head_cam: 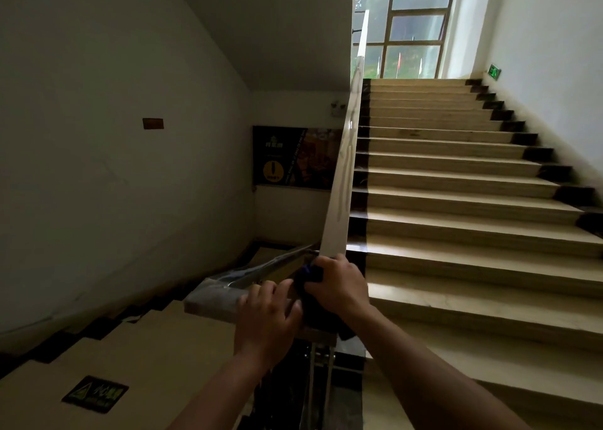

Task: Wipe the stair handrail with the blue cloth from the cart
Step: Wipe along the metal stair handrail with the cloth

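A pale, shiny handrail (346, 168) climbs from the landing turn up beside the stairs toward the window. At its lower end my right hand (339, 286) grips the blue cloth (310, 274) around the rail. Only a dark blue bunch of the cloth shows under my fingers. My left hand (267, 322) rests on the flat turning section of the rail (212, 299) just to the left, with its fingers curved over the rail's top. The cart is not in view.
Beige steps (456, 201) with dark edging rise on the right to a large window (411, 25). A lower flight drops on the left along a white wall. A dark poster (293, 157) hangs on the far wall. A warning sticker (94, 393) lies on a step.
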